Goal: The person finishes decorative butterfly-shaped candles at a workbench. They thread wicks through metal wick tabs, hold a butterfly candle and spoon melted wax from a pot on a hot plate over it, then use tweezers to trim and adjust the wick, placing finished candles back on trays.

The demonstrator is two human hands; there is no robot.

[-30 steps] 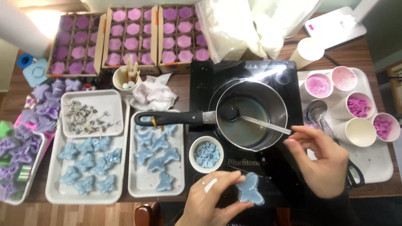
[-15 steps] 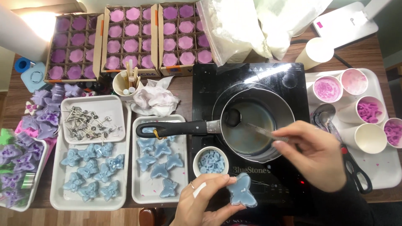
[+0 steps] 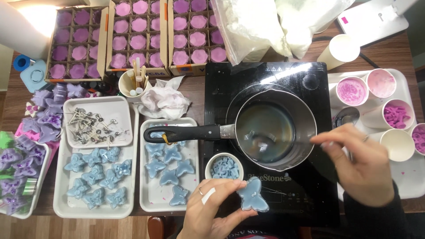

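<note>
The left hand pinches a smooth blue butterfly candle at six o'clock of the steel pan. The right hand, at the pan's four o'clock, has fingers curled; what they grip cannot be told.

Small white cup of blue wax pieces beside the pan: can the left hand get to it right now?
Probably not freely: the small white cup sits just above the left hand with nothing between, but that hand grips a blue butterfly-shaped candle.

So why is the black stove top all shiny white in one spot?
Head view: light from above glares off the glossy black cooktop as a white streak behind the steel saucepan; the top-left corner is also blown out bright.
</note>
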